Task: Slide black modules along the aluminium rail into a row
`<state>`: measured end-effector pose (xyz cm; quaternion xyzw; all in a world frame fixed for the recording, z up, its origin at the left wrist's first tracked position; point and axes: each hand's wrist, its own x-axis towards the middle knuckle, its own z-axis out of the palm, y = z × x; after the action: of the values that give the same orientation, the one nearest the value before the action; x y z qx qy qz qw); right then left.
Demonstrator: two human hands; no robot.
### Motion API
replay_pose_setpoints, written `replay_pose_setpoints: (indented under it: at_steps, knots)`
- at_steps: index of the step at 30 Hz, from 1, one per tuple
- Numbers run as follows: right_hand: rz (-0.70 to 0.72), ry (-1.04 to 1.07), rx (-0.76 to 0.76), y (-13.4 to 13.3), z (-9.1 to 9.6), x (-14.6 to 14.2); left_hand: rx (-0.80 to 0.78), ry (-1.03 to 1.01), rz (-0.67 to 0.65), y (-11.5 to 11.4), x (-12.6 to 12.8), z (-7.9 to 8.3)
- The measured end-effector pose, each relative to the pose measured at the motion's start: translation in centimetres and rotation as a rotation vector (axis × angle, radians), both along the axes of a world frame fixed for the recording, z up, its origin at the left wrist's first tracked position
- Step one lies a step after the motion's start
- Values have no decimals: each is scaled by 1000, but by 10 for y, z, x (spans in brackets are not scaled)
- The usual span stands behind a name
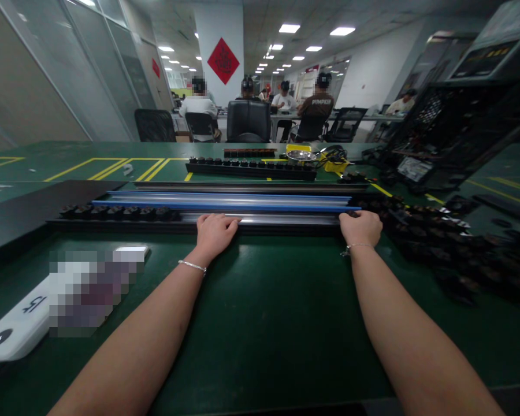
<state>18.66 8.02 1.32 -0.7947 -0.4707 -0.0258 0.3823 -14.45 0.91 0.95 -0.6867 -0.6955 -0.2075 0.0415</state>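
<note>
Across the middle of the green table (264, 323) lies a long rail (281, 218), running left to right in front of the person, and both bare hands are on its near edge. The left hand (214, 232) rests palm down about halfway along it, with the fingers loosely spread and laid flat on the silver channel, pointing right; it presses or steadies rather than grips. The right hand (360, 228) sits at the rail's right end, knuckles up and fingers curled over the far side, so the fingertips are hidden and I cannot tell whether they clasp the rail or only hook over it. Just behind the hands, two blue strips (225, 204) run the length of the rail. Left of the left hand, a row of black caps (117, 212) sits in the same channel. A pile of black parts (450, 248) spreads just right of the right hand. A white device (17, 323) lies near the left forearm. Farther back stand a second rail (251, 167) loaded with black caps and a metal bowl (301, 155). Seated people (199, 104) work well beyond the table.
</note>
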Motion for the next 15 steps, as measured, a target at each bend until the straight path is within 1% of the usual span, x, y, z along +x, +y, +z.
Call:
replay_pose_setpoints:
  at_steps: [15]
  knots:
    - [-1,29,-13,2,0,7,-2,5,-4,0,-1,0]
